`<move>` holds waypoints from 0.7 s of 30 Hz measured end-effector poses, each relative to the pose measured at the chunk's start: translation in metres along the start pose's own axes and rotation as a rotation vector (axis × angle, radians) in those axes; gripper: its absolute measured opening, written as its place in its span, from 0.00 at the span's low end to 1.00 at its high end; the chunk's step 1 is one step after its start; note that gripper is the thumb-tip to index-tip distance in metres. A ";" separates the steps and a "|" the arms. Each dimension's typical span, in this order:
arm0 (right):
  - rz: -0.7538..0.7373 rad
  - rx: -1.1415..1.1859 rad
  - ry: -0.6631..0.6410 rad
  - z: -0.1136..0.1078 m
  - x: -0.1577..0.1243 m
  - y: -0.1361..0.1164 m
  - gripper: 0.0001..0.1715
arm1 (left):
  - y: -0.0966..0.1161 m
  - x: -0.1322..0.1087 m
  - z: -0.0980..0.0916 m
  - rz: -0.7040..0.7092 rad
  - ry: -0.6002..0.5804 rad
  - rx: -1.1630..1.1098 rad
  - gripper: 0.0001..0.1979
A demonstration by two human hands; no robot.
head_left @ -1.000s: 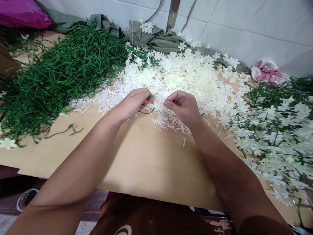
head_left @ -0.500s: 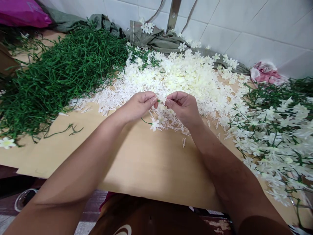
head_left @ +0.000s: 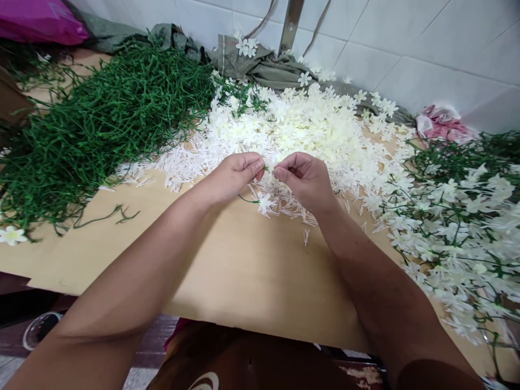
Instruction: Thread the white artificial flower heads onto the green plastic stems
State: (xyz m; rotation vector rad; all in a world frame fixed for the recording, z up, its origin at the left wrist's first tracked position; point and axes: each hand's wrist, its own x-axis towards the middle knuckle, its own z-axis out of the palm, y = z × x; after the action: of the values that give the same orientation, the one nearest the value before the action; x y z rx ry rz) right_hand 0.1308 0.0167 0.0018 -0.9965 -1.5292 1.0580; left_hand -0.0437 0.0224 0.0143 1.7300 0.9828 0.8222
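My left hand (head_left: 244, 169) is closed in a pinch on a green artificial flower stem (head_left: 265, 168), whose tip pokes out past the thumb. A white artificial flower (head_left: 266, 204) on a thin green branch shows just below that hand; whether it belongs to the held stem I cannot tell. A small gap to the right, my right hand (head_left: 304, 176) is pinched too, and what sits between its fingertips is too small to make out. Behind both hands spreads a heap of loose white petals (head_left: 317, 119), with thin white stamens (head_left: 190, 162) strewn along its front.
A big pile of green stems (head_left: 122, 108) lies at the left. Stems with white flowers (head_left: 455, 233) are heaped at the right. Brown cardboard (head_left: 244, 271) covers the table. A pink bag (head_left: 40, 21), grey cloth (head_left: 268, 70) and a tiled wall (head_left: 385, 38) stand behind.
The white flower below my left hand has swung slightly right and up. Both hands keep their pinches almost in place; the view has shifted a little.
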 end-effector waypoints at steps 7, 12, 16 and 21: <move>0.004 -0.004 -0.014 0.001 0.000 -0.002 0.15 | -0.005 0.001 0.001 -0.019 0.018 0.006 0.15; -0.005 -0.018 -0.012 0.001 -0.001 -0.001 0.13 | -0.001 0.001 0.002 -0.010 -0.002 -0.011 0.15; -0.003 -0.044 -0.008 0.000 -0.001 0.000 0.13 | 0.003 0.000 0.004 -0.020 -0.001 0.007 0.15; -0.006 0.006 -0.009 -0.001 0.000 0.000 0.15 | 0.001 0.000 0.004 -0.017 0.027 -0.003 0.15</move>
State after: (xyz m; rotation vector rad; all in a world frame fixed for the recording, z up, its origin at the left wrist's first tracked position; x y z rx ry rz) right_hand 0.1315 0.0167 0.0016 -0.9836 -1.5350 1.0633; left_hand -0.0403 0.0204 0.0140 1.7101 1.0127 0.8369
